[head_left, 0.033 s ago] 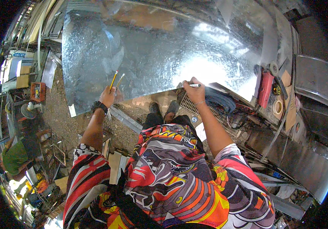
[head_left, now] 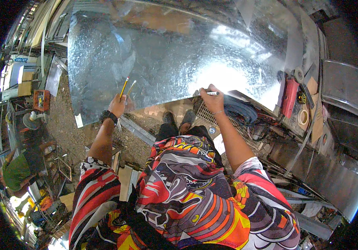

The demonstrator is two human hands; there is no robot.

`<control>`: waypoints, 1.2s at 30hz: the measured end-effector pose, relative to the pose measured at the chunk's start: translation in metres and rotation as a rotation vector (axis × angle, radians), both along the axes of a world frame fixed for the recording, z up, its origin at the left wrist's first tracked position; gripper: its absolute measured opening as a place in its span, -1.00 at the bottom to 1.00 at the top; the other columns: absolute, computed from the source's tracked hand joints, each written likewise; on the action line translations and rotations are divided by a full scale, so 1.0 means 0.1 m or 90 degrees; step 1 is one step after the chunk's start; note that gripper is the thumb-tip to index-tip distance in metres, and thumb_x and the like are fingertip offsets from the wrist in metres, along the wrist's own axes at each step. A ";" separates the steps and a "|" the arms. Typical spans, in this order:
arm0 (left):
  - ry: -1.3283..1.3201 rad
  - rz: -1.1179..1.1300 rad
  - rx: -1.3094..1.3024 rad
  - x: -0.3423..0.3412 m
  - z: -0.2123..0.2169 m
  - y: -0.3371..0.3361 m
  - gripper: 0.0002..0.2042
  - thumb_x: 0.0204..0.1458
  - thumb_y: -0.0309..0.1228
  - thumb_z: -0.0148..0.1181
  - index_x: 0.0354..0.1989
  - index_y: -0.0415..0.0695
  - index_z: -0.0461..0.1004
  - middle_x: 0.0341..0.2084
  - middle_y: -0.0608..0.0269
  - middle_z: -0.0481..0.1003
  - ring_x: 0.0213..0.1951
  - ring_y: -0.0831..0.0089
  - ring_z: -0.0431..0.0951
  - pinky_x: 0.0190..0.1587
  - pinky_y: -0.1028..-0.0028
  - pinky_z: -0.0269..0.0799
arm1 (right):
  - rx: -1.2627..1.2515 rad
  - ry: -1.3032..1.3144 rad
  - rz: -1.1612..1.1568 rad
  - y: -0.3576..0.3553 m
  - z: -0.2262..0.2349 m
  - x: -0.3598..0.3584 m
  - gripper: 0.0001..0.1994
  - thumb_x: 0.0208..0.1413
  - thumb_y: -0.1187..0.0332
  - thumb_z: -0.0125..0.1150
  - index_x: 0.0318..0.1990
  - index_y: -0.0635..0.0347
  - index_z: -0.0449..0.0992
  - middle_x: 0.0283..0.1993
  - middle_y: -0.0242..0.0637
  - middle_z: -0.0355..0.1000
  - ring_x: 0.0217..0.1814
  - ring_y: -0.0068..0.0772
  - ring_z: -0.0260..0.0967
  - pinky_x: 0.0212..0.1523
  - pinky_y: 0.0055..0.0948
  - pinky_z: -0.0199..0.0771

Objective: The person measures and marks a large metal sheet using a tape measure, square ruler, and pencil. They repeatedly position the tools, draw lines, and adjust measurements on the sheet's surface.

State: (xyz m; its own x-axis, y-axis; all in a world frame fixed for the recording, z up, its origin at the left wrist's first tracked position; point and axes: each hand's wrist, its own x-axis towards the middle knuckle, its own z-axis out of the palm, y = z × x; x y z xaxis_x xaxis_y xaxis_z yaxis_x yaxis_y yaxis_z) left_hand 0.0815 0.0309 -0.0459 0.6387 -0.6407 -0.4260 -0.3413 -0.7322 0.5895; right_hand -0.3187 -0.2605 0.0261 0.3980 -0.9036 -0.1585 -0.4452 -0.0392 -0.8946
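A large shiny sheet of metal (head_left: 158,58) fills the upper part of the view, with its near edge in front of me. At the left of that edge my left hand (head_left: 116,106) is closed around a yellow pencil (head_left: 124,88), whose eraser end points up and away over the sheet. The pencil mirrors in the metal. My right hand (head_left: 212,100), at the near edge further right, grips a white marker pen (head_left: 213,93) that lies roughly level across the fingers. Its tip cannot be made out.
A red angle grinder (head_left: 290,96) and a roll of tape (head_left: 303,117) lie right of the sheet. Below is a plastic crate (head_left: 216,119) beside dark cloth (head_left: 240,109). Metal strips (head_left: 136,130) lie by my feet. A person in green (head_left: 17,171) is at far left.
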 end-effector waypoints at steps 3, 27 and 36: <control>-0.029 -0.026 0.020 -0.09 0.29 -0.18 -0.56 0.38 -0.02 -0.03 -0.03 -0.22 0.45 -0.21 -0.29 0.57 -0.07 -0.34 0.54 -0.08 -0.05 0.44 | 0.000 -0.015 -0.005 -0.02 -0.05 0.01 -0.63 0.14 0.32 0.42 -0.57 0.21 0.33 -0.60 -0.53 0.29 -0.48 -0.70 0.13 -0.47 -0.46 0.19; 0.046 -0.076 -0.135 -0.62 0.19 0.24 -0.65 0.41 -0.19 -0.04 0.16 -0.19 0.42 -0.11 -0.03 0.57 -0.11 0.16 0.59 -0.01 0.16 0.50 | 0.293 -0.275 -0.168 -0.27 0.21 0.10 -0.75 0.23 0.26 0.39 -0.14 0.22 0.50 -0.27 -0.30 0.54 -0.36 -0.43 0.47 -0.28 -0.36 0.52; 0.192 -0.076 -0.030 -1.98 -0.75 2.24 -0.59 0.36 -0.04 -0.01 -0.02 -0.20 0.43 -0.26 -0.20 0.59 -0.16 -0.21 0.60 -0.15 -0.03 0.48 | 0.327 -0.192 0.363 0.67 0.69 1.94 -0.80 0.13 0.43 0.44 -0.23 0.20 0.47 -0.32 -0.34 0.48 -0.32 -0.47 0.49 -0.27 -0.42 0.58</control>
